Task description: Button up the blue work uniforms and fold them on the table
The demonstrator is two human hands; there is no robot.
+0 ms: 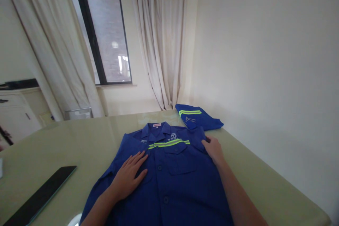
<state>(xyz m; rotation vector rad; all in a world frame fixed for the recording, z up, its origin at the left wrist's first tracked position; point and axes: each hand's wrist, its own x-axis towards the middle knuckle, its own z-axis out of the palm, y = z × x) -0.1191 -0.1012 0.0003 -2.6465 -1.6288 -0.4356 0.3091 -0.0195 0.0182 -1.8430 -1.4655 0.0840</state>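
Note:
A blue work shirt (174, 183) lies front side up on the table, its collar pointing away from me and its buttons running down the middle. A yellow-green reflective stripe crosses the chest, with a white gear logo above it. My left hand (129, 174) rests flat on the chest at the left, fingers stretched out. At the right shoulder, my right hand (213, 148) pinches the sleeve's edge between thumb and fingers. Just beyond that shoulder lies a second blue garment (197, 118), folded, with a similar stripe. The shirt's lower end runs out of view.
The pale green table (87, 144) meets a bare wall (270, 77) along its right side. A flat black device (39, 196) lies at the front left, near a partly visible white round object (75, 220). Curtains (161, 42) and a window (108, 31) stand behind.

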